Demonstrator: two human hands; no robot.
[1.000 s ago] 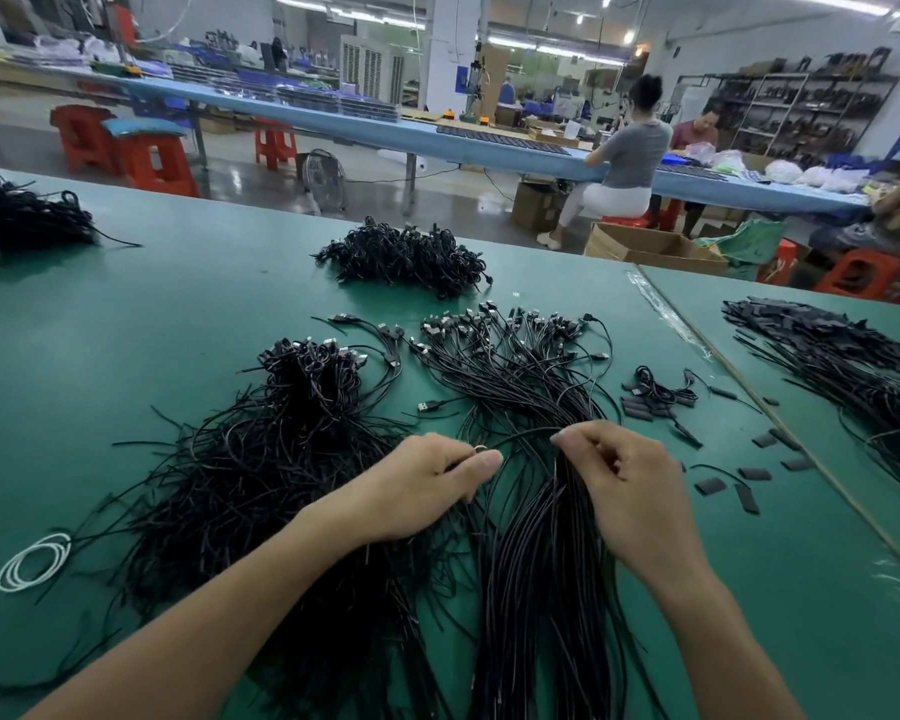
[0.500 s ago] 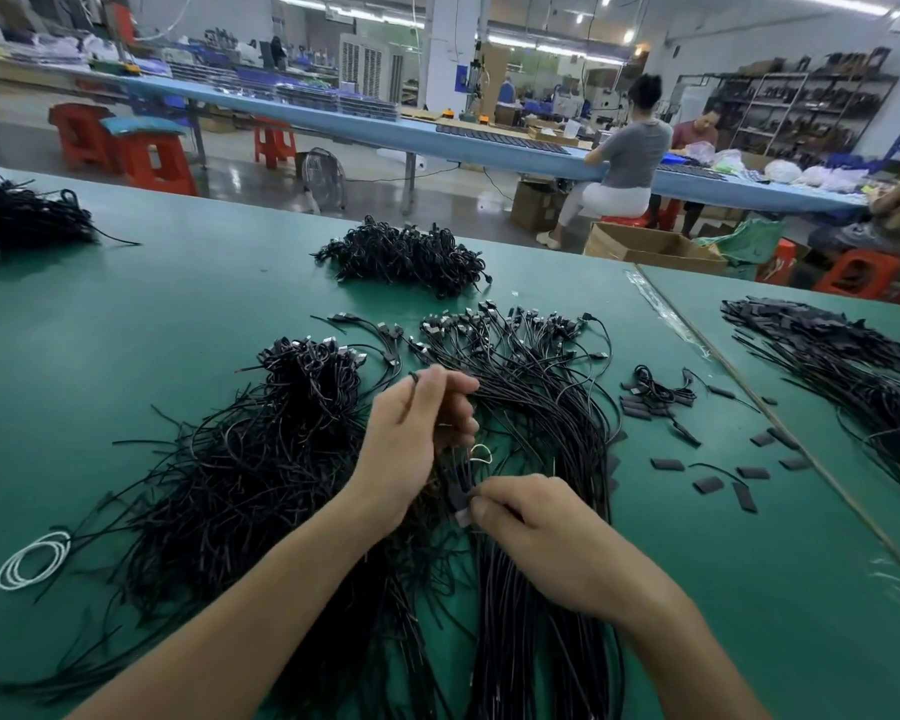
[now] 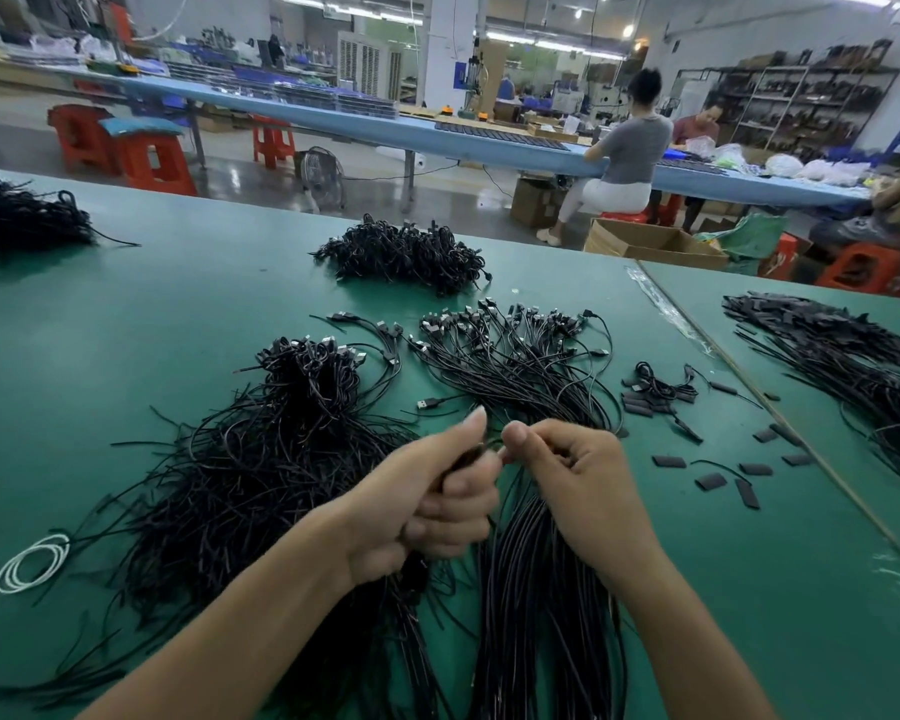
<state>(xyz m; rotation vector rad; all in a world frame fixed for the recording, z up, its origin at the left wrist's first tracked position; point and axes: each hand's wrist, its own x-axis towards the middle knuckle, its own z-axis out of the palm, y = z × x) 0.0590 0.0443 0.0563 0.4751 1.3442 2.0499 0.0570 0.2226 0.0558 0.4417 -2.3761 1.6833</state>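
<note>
The left hand (image 3: 427, 506) has its fingers curled tight round a thin black cable (image 3: 466, 456), with one digit standing straight up above the fist. The right hand (image 3: 583, 480) meets it just beside, thumb and forefinger pinched narrow on the tip of the same cable and the other fingers folded into the palm; the tip itself is too small to make out. Both hands are just below the middle of the frame, so the cable sits there, between the two sets of fingertips.

Under the wrists a long straight bundle of black cables (image 3: 541, 605) runs down to the bottom edge. Above the hands it opens into a fan of black USB leads with silver plugs (image 3: 510, 350). To the left lies a tangled heap of loose black wire offcuts (image 3: 250, 475), and at the lower left a small coil of white cord (image 3: 32, 563) lies well apart from it.

To the right of the hands, short flat black sleeve pieces (image 3: 710, 480) are scattered on the green table mat (image 3: 126, 330). Further up, at centre, is a knotted mound of black cables (image 3: 406, 252), with another dark mound (image 3: 17, 220) at the upper left. At the right edge a spread of black strips and wires (image 3: 842, 356) covers the neighbouring green table
</note>
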